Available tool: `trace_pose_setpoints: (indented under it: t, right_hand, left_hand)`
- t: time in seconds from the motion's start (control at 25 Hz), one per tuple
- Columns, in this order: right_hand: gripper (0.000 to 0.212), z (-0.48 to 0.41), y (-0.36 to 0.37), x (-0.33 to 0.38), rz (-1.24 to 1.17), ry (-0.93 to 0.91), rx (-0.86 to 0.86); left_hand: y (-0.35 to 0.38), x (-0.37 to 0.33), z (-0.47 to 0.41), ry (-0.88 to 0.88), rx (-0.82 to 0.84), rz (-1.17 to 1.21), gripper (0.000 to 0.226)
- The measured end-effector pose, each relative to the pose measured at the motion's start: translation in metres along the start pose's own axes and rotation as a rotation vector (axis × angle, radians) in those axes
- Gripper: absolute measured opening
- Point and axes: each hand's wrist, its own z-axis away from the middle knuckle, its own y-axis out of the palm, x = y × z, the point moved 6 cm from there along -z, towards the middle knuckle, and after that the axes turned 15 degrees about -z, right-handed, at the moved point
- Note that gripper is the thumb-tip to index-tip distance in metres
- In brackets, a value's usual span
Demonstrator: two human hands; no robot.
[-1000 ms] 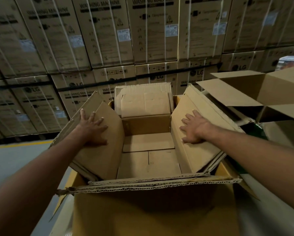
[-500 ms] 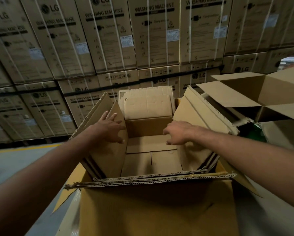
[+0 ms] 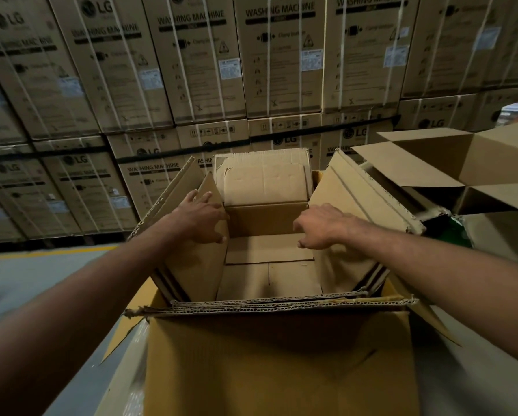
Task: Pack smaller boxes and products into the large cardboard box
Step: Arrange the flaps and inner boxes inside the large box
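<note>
From the head camera I look down into the large cardboard box [image 3: 278, 364], which stands open in front of me with its near wall filling the lower part of the view and its torn, corrugated rim facing up. My left hand [image 3: 202, 219] rests on the left flap [image 3: 191, 265], a stack of cardboard layers leaning inward over the opening; the fingers curl around the flap's inner edge, thumb pointing toward the box's middle, gripping the cardboard. My right hand [image 3: 319, 226] lies palm down on the right flap [image 3: 356, 211], fingers bent over its inner edge above the cavity; I read it as holding that edge, though the fingertips are hidden below. Between the two hands the box floor [image 3: 269, 265] shows bare flat cardboard panels with a seam down the middle. At the far end a folded cardboard piece [image 3: 263, 181] stands upright against the back wall. To the right, just beside the box, sits another open carton [image 3: 467, 169] with its flaps spread. Behind everything rises a wall of strapped washing machine cartons [image 3: 275, 55] printed with LG logos, and a grey floor [image 3: 26, 280] with a yellow line runs along the left.
</note>
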Motion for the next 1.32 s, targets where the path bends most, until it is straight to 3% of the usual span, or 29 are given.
trace_pose_setpoints:
  t: [0.12, 0.28, 0.44, 0.76, 0.96, 1.12, 1.24, 1.32]
  right_hand:
    - [0.034, 0.011, -0.011, -0.002, -0.042, 0.029, -0.135]
    - [0.018, 0.046, -0.046, -0.02, -0.159, 0.087, -0.493]
    - [0.017, 0.097, -0.086, -0.055, -0.167, 0.132, -0.783]
    - [0.014, 0.199, -0.128, -0.208, -0.353, 0.381, -1.012]
    - [0.013, 0.245, -0.134, -0.324, -0.42, 0.48, -0.92]
    - [0.01, 0.258, -0.127, -0.384, -0.451, 0.501, -0.895]
    - [0.053, 0.25, -0.108, -0.437, -0.471, 0.672, -0.716]
    - [0.074, 0.249, -0.082, -0.467, -0.564, 0.785, -0.55]
  left_hand:
    - [-0.025, -0.015, 0.0, -0.002, -0.101, 0.178, 0.057]
    - [-0.071, -0.049, -0.001, 0.021, -0.264, 0.481, 0.051]
    - [-0.132, -0.082, -0.002, 0.039, -0.453, 0.776, 0.038]
    - [-0.266, -0.165, -0.028, 0.071, -0.615, 1.042, 0.024]
    - [-0.338, -0.235, -0.059, 0.033, -0.545, 1.262, 0.02]
    - [-0.384, -0.285, -0.087, -0.151, -0.586, 1.232, 0.026]
    - [-0.384, -0.302, -0.116, -0.375, -0.509, 1.257, 0.05]
    - [-0.36, -0.31, -0.138, -0.479, -0.31, 1.325, 0.07]
